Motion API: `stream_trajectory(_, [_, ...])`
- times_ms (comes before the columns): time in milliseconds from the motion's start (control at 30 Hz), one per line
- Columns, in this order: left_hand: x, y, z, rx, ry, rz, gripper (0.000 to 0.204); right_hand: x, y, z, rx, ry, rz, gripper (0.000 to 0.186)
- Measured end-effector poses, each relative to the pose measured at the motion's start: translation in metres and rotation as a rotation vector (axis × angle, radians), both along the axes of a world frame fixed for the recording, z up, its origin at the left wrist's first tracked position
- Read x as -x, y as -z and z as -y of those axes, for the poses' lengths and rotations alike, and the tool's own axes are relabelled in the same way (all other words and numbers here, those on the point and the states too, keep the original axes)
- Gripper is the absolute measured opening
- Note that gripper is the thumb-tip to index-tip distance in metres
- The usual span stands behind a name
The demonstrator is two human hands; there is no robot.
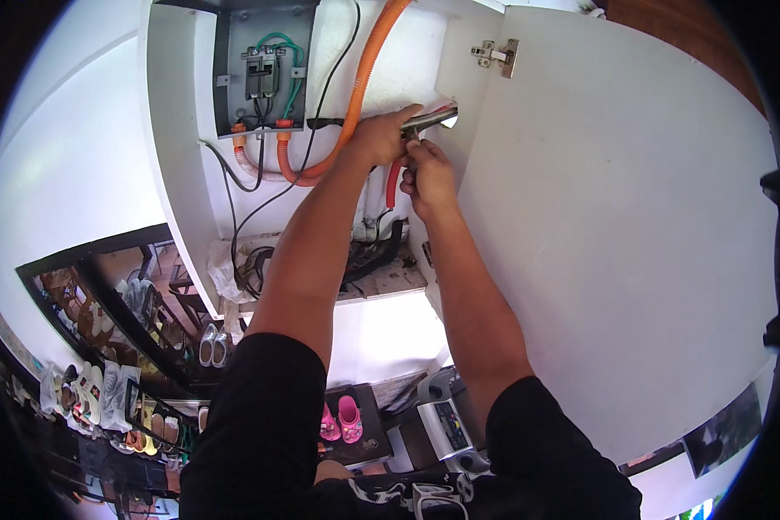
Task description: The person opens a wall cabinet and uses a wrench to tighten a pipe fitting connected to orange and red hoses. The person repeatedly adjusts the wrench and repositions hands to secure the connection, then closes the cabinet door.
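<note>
Inside the white wall cabinet, my left hand [385,139] is closed around a shiny metal tool [432,119], its index finger stretched along it. A black handle-like end [322,124] sticks out on the left of that hand; whether it belongs to the same tool, I cannot tell. Just right and below, my right hand [431,176] has its thumb and fingers closed near the metal part, and what they grip is mostly hidden. Below my hands hangs a red handle-like piece [393,184]. An orange corrugated conduit [366,78] curves down behind my left hand.
A grey breaker box [224,104] with breakers [263,74] and green wires is at upper left. The cabinet door [615,217] stands open on the right. Black cables [256,208] hang inside, over debris on the cabinet floor [399,276]. Pink clogs [349,419] and shoes [87,394] sit below.
</note>
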State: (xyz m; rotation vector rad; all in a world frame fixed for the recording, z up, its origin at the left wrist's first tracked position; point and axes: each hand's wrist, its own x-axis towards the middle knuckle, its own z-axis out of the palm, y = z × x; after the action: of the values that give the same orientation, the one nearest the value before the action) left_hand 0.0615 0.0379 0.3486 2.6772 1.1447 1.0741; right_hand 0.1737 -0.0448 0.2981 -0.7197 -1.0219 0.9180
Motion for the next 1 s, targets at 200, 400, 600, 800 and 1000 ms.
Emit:
stream_trajectory(200, [-0.007,0.013,0.008,-0.153,-0.058,0.064,0.076,-0.005,0.001,0.013,-0.007,-0.044,-0.124,0.012])
stream_trajectory(400, [-0.01,0.026,-0.005,-0.248,-0.075,0.102,0.08,-0.016,-0.011,0.022,0.073,-0.184,-0.065,0.02])
stream_trajectory(600, [-0.005,0.027,-0.012,-0.248,-0.029,-0.009,0.06,-0.008,-0.017,0.004,0.109,-0.297,-0.258,0.022])
stream_trajectory(800, [-0.018,0.013,0.0,-0.105,-0.169,0.061,0.067,-0.009,0.016,0.012,0.183,-0.087,-0.392,0.019])
stream_trajectory(1000, [0.003,0.023,-0.002,-0.243,0.121,0.104,0.084,-0.008,0.021,-0.002,0.056,0.504,0.213,0.03])
